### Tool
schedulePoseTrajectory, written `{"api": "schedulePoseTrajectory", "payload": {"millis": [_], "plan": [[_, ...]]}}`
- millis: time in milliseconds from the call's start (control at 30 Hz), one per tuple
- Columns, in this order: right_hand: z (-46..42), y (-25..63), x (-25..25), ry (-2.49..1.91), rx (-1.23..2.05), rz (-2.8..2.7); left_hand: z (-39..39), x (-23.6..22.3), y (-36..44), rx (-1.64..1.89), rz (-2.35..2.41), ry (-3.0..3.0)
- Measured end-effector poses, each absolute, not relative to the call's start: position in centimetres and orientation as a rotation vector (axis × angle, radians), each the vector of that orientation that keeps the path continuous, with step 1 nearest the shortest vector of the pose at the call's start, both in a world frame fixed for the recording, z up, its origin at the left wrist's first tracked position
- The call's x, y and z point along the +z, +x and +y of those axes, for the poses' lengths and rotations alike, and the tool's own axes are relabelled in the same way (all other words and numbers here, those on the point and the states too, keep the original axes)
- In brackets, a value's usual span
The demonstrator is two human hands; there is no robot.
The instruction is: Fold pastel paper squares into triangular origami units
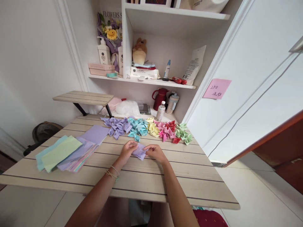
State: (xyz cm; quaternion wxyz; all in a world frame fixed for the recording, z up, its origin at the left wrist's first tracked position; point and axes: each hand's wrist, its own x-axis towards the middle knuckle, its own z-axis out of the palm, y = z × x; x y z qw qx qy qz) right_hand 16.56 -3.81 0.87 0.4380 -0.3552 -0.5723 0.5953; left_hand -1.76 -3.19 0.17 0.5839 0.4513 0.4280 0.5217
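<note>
A small folded sheet of purple paper (140,152) is held between my two hands, just above or on the table. My left hand (128,151) grips its left edge with thumb and fingers. On the other side my right hand (155,152) pinches the right edge. Beyond the hands lie folded paper pieces grouped by colour: purple pieces (118,127), blue pieces (139,126), yellow pieces (153,128), pink pieces (167,130) mixed with red, and green pieces (184,134). To the left sits a fanned stack of coloured paper sheets (94,135).
The slatted wooden table (189,176) carries a small raised shelf (85,97) at its back left. A clear bottle (160,111) stands behind the folded pieces, near a red jug (161,98). White shelving (151,82) rises behind. A pink note (217,88) is stuck on the right wall.
</note>
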Motion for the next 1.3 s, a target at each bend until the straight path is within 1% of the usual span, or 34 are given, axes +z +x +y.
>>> {"api": "schedulePoseTrajectory", "payload": {"millis": [133, 267, 633, 867, 1100, 1300], "plan": [[-3.6, 16.7, 1.3, -0.970, 1.336, -1.375, -3.2, 0.0, -1.7, 1.233, 0.966, 1.054], [-3.1, 16.8, 0.9, -1.038, 1.185, -1.287, -3.4, 0.1, -1.6, 1.170, 0.954, 1.078], [-3.1, 16.8, 0.8, -1.051, 1.012, -1.315, -3.5, 0.0, -1.7, 1.166, 0.973, 1.015], [-3.0, 16.9, 0.5, -1.066, 0.993, -1.466, -3.5, 0.6, -1.7, 1.278, 0.964, 1.038], [-2.8, 17.0, 0.4, -1.067, 0.885, -1.532, -3.9, 1.2, -1.7, 1.208, 1.022, 1.152], [-2.6, 17.0, -0.2, -1.029, 1.000, -1.450, -3.6, 0.5, -1.7, 1.259, 0.986, 1.141]]}}
